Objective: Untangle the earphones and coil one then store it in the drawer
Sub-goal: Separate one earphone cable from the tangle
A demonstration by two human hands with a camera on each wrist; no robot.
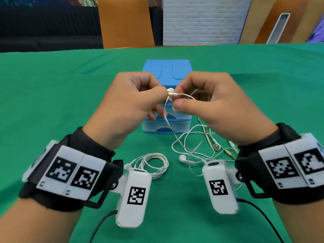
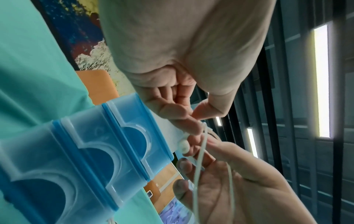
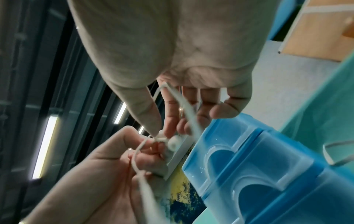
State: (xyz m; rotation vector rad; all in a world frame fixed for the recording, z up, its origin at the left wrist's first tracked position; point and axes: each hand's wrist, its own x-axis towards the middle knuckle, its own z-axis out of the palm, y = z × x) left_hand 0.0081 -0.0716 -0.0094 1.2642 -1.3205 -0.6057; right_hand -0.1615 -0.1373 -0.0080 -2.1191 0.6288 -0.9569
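Both hands are raised in front of a blue drawer unit [image 1: 166, 69], whose drawers look shut. My left hand [image 1: 157, 95] pinches a white earbud [image 1: 171, 90] at its stem. My right hand [image 1: 180, 100] pinches the same earphone's cable right beside it. From there the cable [image 1: 166, 118] hangs down to a loose tangle of white earphones [image 1: 192, 146] on the green cloth at the right. A coiled earphone [image 1: 154, 163] lies near my left wrist. The left wrist view shows my left hand [image 2: 198, 119] above the earbud [image 2: 184, 146]. In the right wrist view my right hand [image 3: 161, 127] meets the earbud [image 3: 174, 142].
A green cloth [image 1: 70, 102] covers the table. An orange chair [image 1: 125, 21] stands at the far edge. The drawer unit [image 2: 86, 151] [image 3: 268, 166] sits just beyond my fingers. Black leads trail from the white wrist cameras [image 1: 133, 195] toward the near edge.
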